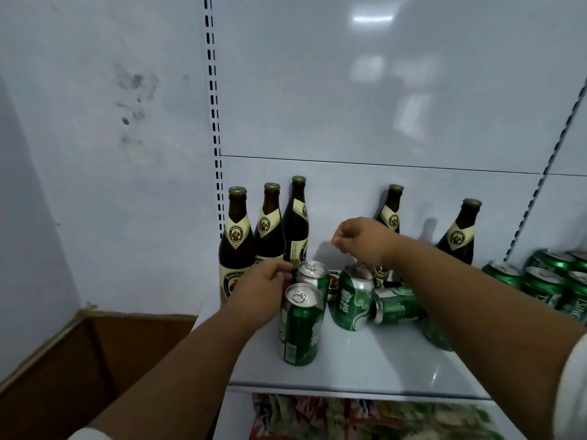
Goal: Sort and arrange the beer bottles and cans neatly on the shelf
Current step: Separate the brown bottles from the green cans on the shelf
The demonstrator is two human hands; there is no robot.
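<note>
A white shelf (365, 369) holds beer bottles and green cans, seen from above by the person reaching toward them. Three brown bottles stand upright in a tight row at the back left: the left bottle (235, 242), the middle bottle (270, 223) and the third bottle (297, 223), which leans against the back panel. The left hand (263, 289) reaches to the base of the third bottle, its fingers curled around the lower part of the glass. The right hand (362, 239) hovers above the middle of the shelf with fingers loosely curled and holding nothing. Just below it stands an upright green can (354, 300). Two more upright cans sit beside the left hand: a near can (300, 325) and a can behind it (313, 276). A fourth can lies on its side (397, 304) to the right, touching the upright one. Two further bottles stand farther right: one behind the right wrist (392, 208), partly hidden, and one far right (459, 233). A cluster of green cans (546, 281) fills the neighbouring shelf section at the right edge. A brown cardboard box (95, 350) sits at lower left.
</note>
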